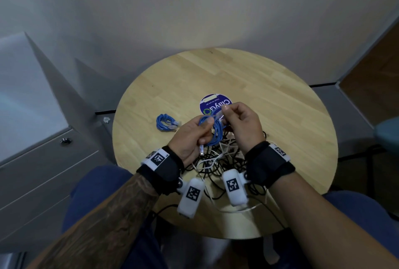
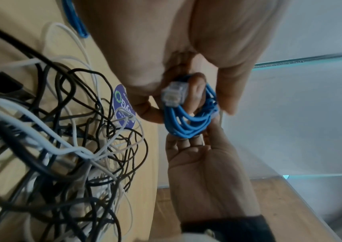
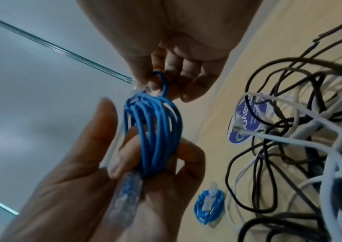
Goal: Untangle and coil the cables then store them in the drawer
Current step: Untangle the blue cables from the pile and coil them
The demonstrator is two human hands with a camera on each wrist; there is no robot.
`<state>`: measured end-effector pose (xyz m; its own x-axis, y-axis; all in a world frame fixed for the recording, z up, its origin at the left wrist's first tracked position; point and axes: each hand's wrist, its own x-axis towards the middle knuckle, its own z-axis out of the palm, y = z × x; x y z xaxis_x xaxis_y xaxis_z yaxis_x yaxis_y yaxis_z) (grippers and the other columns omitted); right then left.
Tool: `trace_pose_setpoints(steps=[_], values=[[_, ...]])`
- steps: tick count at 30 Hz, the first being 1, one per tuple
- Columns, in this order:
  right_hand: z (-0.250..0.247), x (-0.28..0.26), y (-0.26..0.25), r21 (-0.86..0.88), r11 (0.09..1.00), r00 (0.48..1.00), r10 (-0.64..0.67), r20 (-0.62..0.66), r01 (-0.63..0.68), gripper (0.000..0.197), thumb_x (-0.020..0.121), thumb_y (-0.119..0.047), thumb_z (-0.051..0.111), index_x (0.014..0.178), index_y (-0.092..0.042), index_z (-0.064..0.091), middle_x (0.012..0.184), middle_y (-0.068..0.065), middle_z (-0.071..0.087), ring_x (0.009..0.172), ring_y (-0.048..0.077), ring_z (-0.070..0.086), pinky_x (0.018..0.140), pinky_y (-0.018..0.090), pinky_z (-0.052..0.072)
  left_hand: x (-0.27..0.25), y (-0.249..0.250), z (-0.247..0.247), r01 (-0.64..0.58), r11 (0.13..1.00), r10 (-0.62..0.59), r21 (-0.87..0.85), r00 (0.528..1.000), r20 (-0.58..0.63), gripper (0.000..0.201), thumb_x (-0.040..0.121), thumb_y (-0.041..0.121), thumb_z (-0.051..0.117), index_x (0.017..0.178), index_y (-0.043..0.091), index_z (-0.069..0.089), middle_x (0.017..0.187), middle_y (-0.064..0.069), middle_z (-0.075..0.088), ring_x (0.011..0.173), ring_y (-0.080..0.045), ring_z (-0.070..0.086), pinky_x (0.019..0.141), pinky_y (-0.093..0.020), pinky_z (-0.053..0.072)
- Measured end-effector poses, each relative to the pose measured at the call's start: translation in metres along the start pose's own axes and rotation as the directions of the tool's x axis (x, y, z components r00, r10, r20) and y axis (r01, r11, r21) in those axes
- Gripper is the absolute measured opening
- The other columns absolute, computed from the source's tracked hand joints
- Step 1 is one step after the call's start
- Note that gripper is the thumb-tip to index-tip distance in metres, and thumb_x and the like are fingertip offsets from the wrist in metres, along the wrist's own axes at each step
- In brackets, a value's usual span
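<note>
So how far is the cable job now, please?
Done: one blue cable lies coiled on the table. In hand: the left hand grips a second blue coil, while the right hand pinches its free end near the plug, seemingly finishing the wrap. Left: the tangle of black and white cables is still knotted. Nothing looks stored yet; the drawer appears closed.

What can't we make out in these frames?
- Head view: the blue coil is half covered by the left hand and right hand.
- All views: the tangled cables overlap, so no count.
- Head view: cabinet drawers shut, contents hidden.
- Right wrist view: near connector blurred.
</note>
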<state>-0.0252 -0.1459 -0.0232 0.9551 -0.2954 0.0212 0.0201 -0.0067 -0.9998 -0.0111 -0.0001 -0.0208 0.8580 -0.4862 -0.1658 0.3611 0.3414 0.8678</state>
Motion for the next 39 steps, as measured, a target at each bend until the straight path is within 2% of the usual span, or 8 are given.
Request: trace_pose_setpoints(steps=[6, 9, 12, 14, 20, 27, 32, 39], values=[[0.001, -0.006, -0.006, -0.106, 0.984, 0.988, -0.151, -0.039, 0.146, 0.015, 0.098, -0.024, 0.061, 0.09, -0.021, 0.074, 0.068, -0.003, 0.068, 0.065, 0.012, 0.061, 0.064, 0.025, 0.05, 0.001, -0.001, -0.008, -0.026, 0.989, 0.04, 0.146, 0.995, -0.097, 0.009, 0.097, 0.007, 0.053, 0.103, 0.006, 0.059, 0.056, 0.01, 0.049, 0.045, -0.004, 0.033, 0.045, -0.014, 0.031], [-0.001, -0.002, -0.009, 0.043, 0.998, 0.996, 0.05, 0.072, -0.053, 0.015, 0.099, -0.023, 0.059, 0.103, -0.016, 0.073, 0.062, 0.003, 0.061, 0.061, 0.016, 0.059, 0.069, 0.034, 0.052, -0.001, 0.003, -0.006, -0.019, 0.991, 0.028, 0.132, 0.997, -0.066, 0.011, 0.097, 0.005, 0.049, 0.106, 0.003, 0.056, 0.049, 0.01, 0.054, 0.041, 0.001, 0.044, 0.044, -0.011, 0.037], [-0.01, 0.001, -0.01, 0.171, 0.929, 0.899, 0.25, 0.36, -0.327, 0.025, 0.099, -0.024, 0.056, 0.11, -0.008, 0.071, 0.069, -0.001, 0.057, 0.067, 0.014, 0.052, 0.068, 0.029, 0.041, -0.002, 0.003, -0.009, -0.001, 0.995, 0.004, 0.104, 1.0, -0.021, 0.016, 0.095, 0.006, 0.053, 0.109, 0.0, 0.057, 0.066, 0.001, 0.069, 0.057, -0.006, 0.064, 0.056, -0.015, 0.049], [-0.014, 0.0, -0.01, 0.067, 0.96, 0.888, 0.223, 0.401, -0.271, 0.023, 0.1, -0.025, 0.054, 0.106, -0.012, 0.072, 0.077, -0.006, 0.063, 0.071, 0.009, 0.053, 0.068, 0.025, 0.04, -0.001, 0.001, -0.012, 0.04, 0.995, -0.039, 0.096, 0.999, -0.013, 0.02, 0.091, 0.014, 0.058, 0.107, 0.001, 0.058, 0.059, 0.005, 0.06, 0.048, -0.005, 0.053, 0.049, -0.014, 0.043], [-0.034, 0.031, -0.025, 0.038, 0.995, 0.978, 0.094, -0.189, -0.088, 0.024, 0.098, -0.02, 0.06, 0.075, -0.018, 0.068, 0.058, -0.019, 0.061, 0.063, 0.004, 0.046, 0.064, 0.024, 0.041, -0.003, -0.009, -0.007, 0.15, 0.975, -0.159, 0.163, 0.986, 0.05, 0.021, 0.098, 0.011, 0.048, 0.117, 0.006, 0.055, 0.06, 0.008, 0.042, 0.045, -0.003, 0.027, 0.046, -0.014, 0.021], [-0.041, 0.033, -0.028, 0.065, 0.995, 0.954, 0.09, -0.287, -0.075, 0.026, 0.096, -0.023, 0.064, 0.07, -0.02, 0.065, 0.07, -0.013, 0.062, 0.062, 0.003, 0.048, 0.064, 0.025, 0.042, 0.003, -0.001, -0.008, 0.169, 0.984, -0.174, 0.063, 0.98, 0.092, 0.021, 0.101, 0.005, 0.038, 0.106, 0.006, 0.059, 0.059, 0.008, 0.033, 0.05, -0.003, 0.025, 0.048, -0.013, 0.023], [-0.047, 0.019, -0.037, 0.131, 0.991, 0.999, 0.042, -0.019, -0.039, 0.016, 0.094, -0.007, 0.058, 0.082, -0.014, 0.064, 0.069, -0.006, 0.062, 0.066, 0.015, 0.057, 0.063, 0.028, 0.05, 0.007, 0.01, -0.024, 0.053, 0.996, -0.054, -0.075, 0.999, -0.006, 0.03, 0.099, 0.01, 0.044, 0.081, 0.011, 0.068, 0.065, 0.0, 0.041, 0.057, -0.01, 0.041, 0.056, -0.018, 0.039], [-0.013, -0.004, -0.011, -0.139, 0.977, 0.948, 0.192, 0.256, -0.16, 0.01, 0.093, -0.004, 0.062, 0.097, -0.012, 0.065, 0.086, 0.009, 0.07, 0.078, 0.02, 0.062, 0.074, 0.032, 0.05, 0.009, 0.01, -0.029, 0.079, 0.988, -0.074, -0.13, 0.996, 0.046, 0.023, 0.094, 0.015, 0.05, 0.102, 0.007, 0.07, 0.086, -0.004, 0.063, 0.073, -0.011, 0.059, 0.075, -0.026, 0.054]])
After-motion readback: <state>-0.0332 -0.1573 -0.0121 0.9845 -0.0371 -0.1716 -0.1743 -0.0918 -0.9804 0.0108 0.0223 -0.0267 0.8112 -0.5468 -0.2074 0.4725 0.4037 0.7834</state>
